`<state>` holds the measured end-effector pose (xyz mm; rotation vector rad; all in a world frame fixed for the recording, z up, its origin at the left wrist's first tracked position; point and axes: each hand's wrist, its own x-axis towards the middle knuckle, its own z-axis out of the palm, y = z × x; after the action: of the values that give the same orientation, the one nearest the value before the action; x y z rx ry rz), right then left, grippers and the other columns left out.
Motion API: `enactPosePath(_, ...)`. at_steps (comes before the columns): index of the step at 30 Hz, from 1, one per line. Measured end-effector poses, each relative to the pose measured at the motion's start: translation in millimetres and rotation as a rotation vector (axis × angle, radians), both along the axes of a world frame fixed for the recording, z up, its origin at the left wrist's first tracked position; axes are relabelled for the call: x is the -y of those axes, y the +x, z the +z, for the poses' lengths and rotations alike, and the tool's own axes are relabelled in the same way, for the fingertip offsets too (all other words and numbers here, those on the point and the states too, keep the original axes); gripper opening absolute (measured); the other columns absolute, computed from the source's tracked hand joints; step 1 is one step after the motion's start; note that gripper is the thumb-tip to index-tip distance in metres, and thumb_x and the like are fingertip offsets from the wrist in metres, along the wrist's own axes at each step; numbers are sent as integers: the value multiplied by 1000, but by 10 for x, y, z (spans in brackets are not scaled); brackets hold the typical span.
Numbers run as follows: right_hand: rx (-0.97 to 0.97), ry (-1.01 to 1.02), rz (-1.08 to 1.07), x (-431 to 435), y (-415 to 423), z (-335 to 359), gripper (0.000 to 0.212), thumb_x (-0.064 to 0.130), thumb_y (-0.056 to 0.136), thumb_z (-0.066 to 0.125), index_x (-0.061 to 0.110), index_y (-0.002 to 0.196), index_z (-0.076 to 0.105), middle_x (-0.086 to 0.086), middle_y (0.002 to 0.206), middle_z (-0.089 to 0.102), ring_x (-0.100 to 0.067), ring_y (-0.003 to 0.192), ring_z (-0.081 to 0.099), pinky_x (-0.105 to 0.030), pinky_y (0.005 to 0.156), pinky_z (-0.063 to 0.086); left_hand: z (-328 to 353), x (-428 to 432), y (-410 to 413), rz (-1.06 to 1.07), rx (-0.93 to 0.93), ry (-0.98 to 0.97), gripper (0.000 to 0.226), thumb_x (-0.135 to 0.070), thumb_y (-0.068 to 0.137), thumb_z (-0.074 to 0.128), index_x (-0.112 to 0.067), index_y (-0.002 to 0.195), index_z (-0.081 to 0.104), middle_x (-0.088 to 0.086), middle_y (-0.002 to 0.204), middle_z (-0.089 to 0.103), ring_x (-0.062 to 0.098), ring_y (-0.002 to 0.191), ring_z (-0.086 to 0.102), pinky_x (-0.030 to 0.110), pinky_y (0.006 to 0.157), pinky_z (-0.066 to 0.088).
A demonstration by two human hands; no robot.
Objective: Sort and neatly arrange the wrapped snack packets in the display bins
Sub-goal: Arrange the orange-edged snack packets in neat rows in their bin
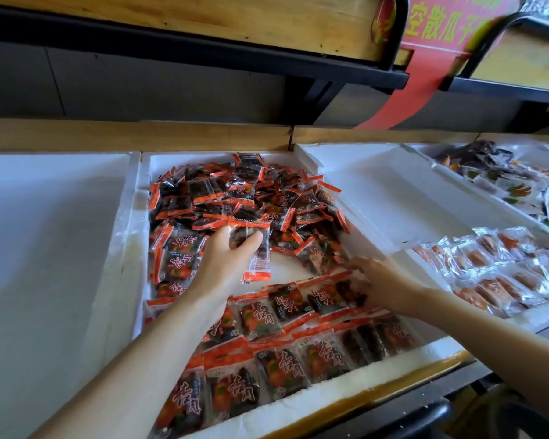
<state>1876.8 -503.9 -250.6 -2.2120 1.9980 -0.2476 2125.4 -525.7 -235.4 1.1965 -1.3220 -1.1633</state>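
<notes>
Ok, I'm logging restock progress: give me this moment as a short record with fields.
left hand: holding one packet above the middle bin
right hand: on the packets in the neat rows, nearest the camera; grip unclear
loose pile: fills the back of the middle bin
left bin: no packets in view
right bin: back part bare; orange packets in front
</notes>
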Motion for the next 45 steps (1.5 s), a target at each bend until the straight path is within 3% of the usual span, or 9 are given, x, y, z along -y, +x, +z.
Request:
enactPosePath(7, -28, -120, -155, 499, 94, -85, 48, 40, 92, 55, 9, 127, 44, -7, 114, 59, -23, 98, 59, -36, 85, 51, -34, 38, 41, -34, -41, 37, 14, -37, 99, 53, -23, 98, 56, -9, 99, 57, 1, 81, 48, 31, 71, 36)
enactPosePath(13, -50, -254, -208, 574, 76, -89, 20, 17, 95, 49, 9, 112, 57, -3, 92, 58, -22, 72, 61, -33, 63, 53, -65, 153, 104, 6, -83, 42, 42, -39, 95, 58, 2, 103, 56, 6, 96, 58, 22, 87, 51, 39, 81, 39)
enactPosePath(18, 79, -484, -138, 345, 300, 222, 23, 23, 95, 52, 17, 115, 60, 0, 83, 66, -15, 61, 61, -26, 51, 48, -119, 241, 51, 33, -139, 116, 29, -34, 101, 50, -8, 99, 61, 10, 96, 64, 23, 92, 59, 38, 91, 44)
enactPosePath(22, 257, -594, 57, 131, 792, 367, 26, 29, 92, 56, 19, 116, 56, 4, 95, 68, -13, 71, 64, -35, 64, 55, -62, 173, -37, 7, -260, 198, 31, -29, 105, 40, -9, 101, 63, 20, 108, 69, 34, 102, 66, 53, 93, 52)
enactPosePath(29, 425, -372, 510, 31, 1127, 236, 34, 24, 93, 55, 16, 126, 54, 3, 120, 60, -6, 111, 53, -18, 95, 43, 45, 109, 45, -77, -350, 50, 30, -29, 96, 57, 0, 98, 64, 8, 79, 70, 18, 71, 70, 34, 65, 60)
enactPosePath(32, 583, -483, 294, 183, 971, 252, 22, 11, 94, 53, 13, 116, 58, 5, 111, 63, -4, 102, 60, -22, 90, 50, 38, 111, 42, 8, -300, 1, 13, -21, 96, 59, -10, 99, 65, 7, 89, 73, 17, 80, 72, 31, 69, 57)
enactPosePath(37, 79, -97, -141, 566, 421, 13, 60, 36, 86, 64, 10, 133, 37, -8, 132, 47, -23, 114, 50, -35, 96, 44, -24, 191, 105, 42, -270, 14, 25, -30, 92, 65, -15, 111, 60, 6, 115, 67, 22, 112, 62, 46, 105, 44)
enactPosePath(41, 85, -30, -181, 655, 313, -186, 71, 39, 76, 75, 7, 129, 40, -9, 124, 52, -22, 106, 53, -28, 86, 44, -20, 239, 130, 33, -265, 32, 35, -35, 90, 66, -12, 116, 56, 8, 120, 63, 22, 117, 57, 48, 110, 37)
enactPosePath(45, 129, -128, -141, 659, 349, -92, 44, 24, 79, 74, 9, 116, 56, -5, 114, 62, -17, 92, 57, -21, 73, 42, -23, 277, 145, 38, -245, 35, 30, -33, 93, 64, -16, 117, 59, 2, 119, 65, 19, 116, 58, 46, 109, 38)
